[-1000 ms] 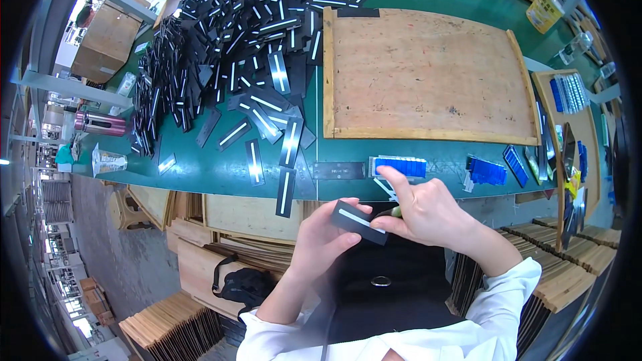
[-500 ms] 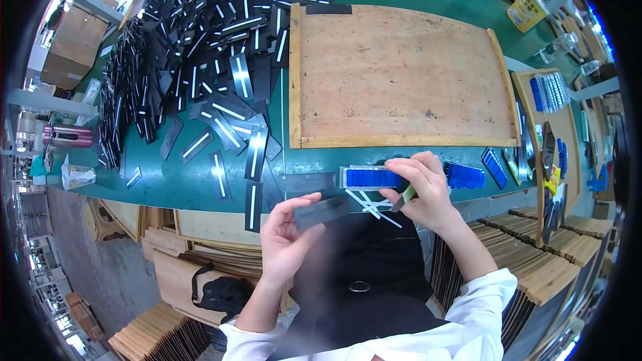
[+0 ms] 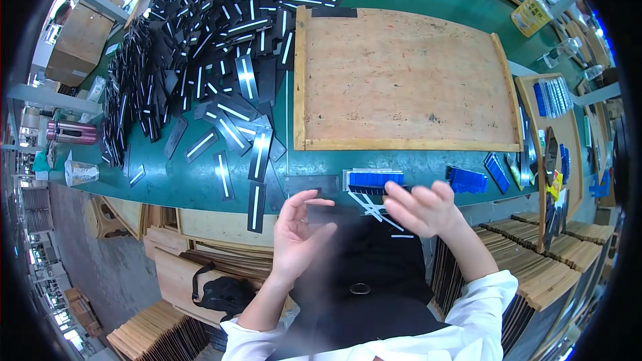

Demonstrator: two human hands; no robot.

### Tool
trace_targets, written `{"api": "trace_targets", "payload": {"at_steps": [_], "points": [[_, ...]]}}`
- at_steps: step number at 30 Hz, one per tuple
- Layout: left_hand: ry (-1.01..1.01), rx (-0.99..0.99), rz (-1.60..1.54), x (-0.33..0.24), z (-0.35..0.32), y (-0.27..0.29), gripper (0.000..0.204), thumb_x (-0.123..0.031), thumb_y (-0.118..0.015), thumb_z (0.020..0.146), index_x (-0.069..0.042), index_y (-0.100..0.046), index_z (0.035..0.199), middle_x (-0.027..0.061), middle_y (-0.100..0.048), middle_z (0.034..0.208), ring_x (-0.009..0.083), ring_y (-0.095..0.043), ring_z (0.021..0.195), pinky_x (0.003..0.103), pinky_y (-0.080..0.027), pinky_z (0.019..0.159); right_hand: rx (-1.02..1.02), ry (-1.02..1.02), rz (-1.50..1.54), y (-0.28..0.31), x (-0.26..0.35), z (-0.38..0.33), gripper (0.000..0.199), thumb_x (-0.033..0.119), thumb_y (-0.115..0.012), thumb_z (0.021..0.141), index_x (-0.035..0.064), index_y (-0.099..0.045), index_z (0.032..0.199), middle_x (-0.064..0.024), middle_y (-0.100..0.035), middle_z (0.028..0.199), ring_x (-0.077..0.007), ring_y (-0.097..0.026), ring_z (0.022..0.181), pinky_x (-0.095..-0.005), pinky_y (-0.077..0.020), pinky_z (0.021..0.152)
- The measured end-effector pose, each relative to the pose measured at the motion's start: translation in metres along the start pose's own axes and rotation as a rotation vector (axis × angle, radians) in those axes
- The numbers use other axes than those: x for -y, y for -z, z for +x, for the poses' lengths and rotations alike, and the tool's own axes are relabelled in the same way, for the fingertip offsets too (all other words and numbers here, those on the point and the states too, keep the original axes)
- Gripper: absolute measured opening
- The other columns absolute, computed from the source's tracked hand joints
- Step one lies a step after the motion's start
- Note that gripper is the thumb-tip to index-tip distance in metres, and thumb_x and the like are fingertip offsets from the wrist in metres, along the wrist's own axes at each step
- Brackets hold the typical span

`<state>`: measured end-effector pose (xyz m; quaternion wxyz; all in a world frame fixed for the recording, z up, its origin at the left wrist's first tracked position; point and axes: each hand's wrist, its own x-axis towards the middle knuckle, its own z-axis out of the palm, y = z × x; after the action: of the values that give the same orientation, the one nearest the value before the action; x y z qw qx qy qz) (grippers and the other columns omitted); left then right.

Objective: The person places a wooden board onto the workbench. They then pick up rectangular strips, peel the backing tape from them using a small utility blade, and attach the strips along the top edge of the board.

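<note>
My left hand (image 3: pixel 294 244) is closed, thumb and fingers pinching the end of a flat dark plate (image 3: pixel 338 215) over my dark apron. My right hand (image 3: pixel 422 210) hovers at the table's front edge, blurred, its fingers pointing left; whether anything is in them is hidden. Just behind it lies a stack of blue-faced strips (image 3: pixel 376 179) with a white backing. Several thin white strips (image 3: pixel 368 206) lie crossed at the edge between the hands. Another dark plate (image 3: pixel 312 184) rests flat on the green table near my left fingertips.
A large wooden board (image 3: pixel 401 80) with raised side rails lies ahead. To its left spreads a big heap of dark plates with white stripes (image 3: pixel 194 47). More blue strips (image 3: pixel 467 180) sit at right, beside a wooden tray (image 3: pixel 528 87). Stacked wooden panels (image 3: pixel 528 254) stand below right.
My right hand has come away from the blue strips, dropping slightly toward me; the greenish piece at its fingers no longer shows. My left hand with the dark plate has shifted a little rightward.
</note>
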<state>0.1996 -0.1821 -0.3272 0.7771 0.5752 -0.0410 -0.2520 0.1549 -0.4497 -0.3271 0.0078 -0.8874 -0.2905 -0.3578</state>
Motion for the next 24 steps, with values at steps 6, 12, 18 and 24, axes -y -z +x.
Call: {"api": "trace_targets", "payload": {"at_steps": [6, 12, 18, 24], "points": [[-0.030, 0.039, 0.099, -0.001, -0.001, -0.016, 0.065, 0.015, -0.064, 0.081, -0.004, -0.037, 0.137, 0.0156, -0.057, 0.126, 0.0206, -0.062, 0.109, 0.030, -0.056, 0.087, -0.049, -0.103, 0.195, 0.016, 0.021, 0.015, 0.055, 0.020, -0.080, 0.078, 0.0161, -0.049, 0.123, 0.0055, -0.069, 0.113, -0.0139, -0.046, 0.081, -0.0339, -0.0318, 0.078], [-0.043, 0.110, -0.042, -0.006, -0.004, -0.017, 0.062, 0.015, -0.063, 0.083, -0.001, -0.036, 0.136, 0.0190, -0.055, 0.130, 0.0222, -0.054, 0.122, 0.032, -0.048, 0.100, -0.061, -0.379, 0.566, 0.013, 0.029, 0.031, 0.052, 0.020, -0.084, 0.065, 0.0080, -0.063, 0.111, 0.0004, -0.073, 0.097, -0.0184, -0.054, 0.079, -0.0344, -0.0358, 0.075], [-0.047, 0.112, -0.044, -0.006, -0.004, -0.016, 0.060, 0.015, -0.063, 0.084, -0.001, -0.036, 0.135, 0.0190, -0.056, 0.130, 0.0228, -0.054, 0.124, 0.033, -0.047, 0.101, -0.049, -0.374, 0.550, 0.013, 0.028, 0.032, 0.062, 0.020, -0.084, 0.066, 0.0080, -0.057, 0.120, -0.0001, -0.073, 0.097, -0.0187, -0.055, 0.079, -0.0352, -0.0360, 0.075], [-0.045, 0.111, -0.034, -0.006, -0.004, -0.015, 0.060, 0.014, -0.063, 0.084, -0.001, -0.036, 0.135, 0.0188, -0.056, 0.129, 0.0226, -0.054, 0.123, 0.034, -0.047, 0.101, -0.063, -0.372, 0.550, 0.011, 0.028, 0.031, 0.064, 0.020, -0.084, 0.067, 0.0085, -0.055, 0.123, -0.0009, -0.073, 0.097, -0.0185, -0.055, 0.078, -0.0351, -0.0354, 0.074]]}}
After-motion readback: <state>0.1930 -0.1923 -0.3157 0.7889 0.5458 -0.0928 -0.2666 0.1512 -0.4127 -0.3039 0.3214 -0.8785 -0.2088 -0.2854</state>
